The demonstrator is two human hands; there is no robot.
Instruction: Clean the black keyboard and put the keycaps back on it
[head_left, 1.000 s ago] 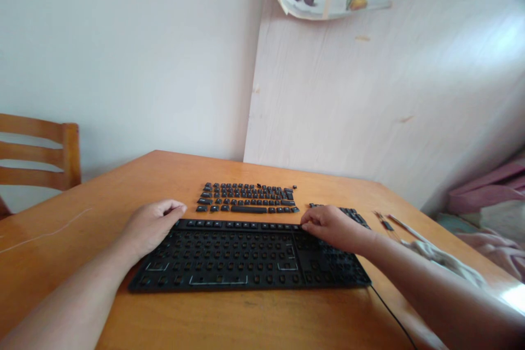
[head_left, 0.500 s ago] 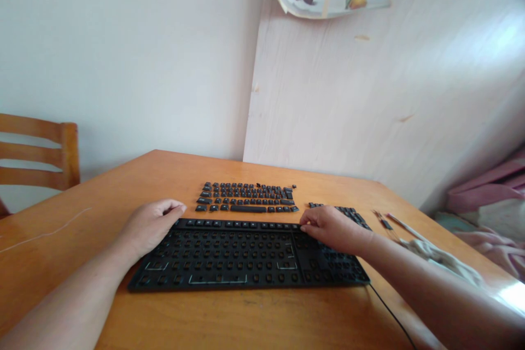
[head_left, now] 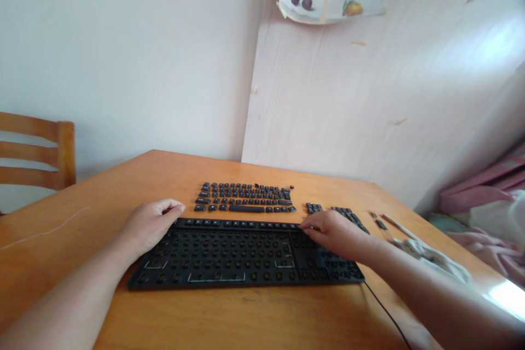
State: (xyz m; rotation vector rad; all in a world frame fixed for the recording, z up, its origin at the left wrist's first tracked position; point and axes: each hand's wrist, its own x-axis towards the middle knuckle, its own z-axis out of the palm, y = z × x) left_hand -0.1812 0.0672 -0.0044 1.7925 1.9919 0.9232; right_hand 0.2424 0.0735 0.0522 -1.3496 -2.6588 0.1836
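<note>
Left hand (head_left: 150,225) and right hand (head_left: 334,233), pinched narrow, bracket the top keys (head_left: 241,225), apparently steadying the keyboard (head_left: 229,255); light touch needed next.

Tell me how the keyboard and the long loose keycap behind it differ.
Size: the keyboard is far larger than the long keycap, a slim bar.
Makeup: the keyboard has many key positions, mostly bare below its top row; the long keycap is one detached piece.
Contact: the left hand and right hand are at the keyboard; neither touches the long keycap.
Shared: both are black and lie on the wooden table.
</note>
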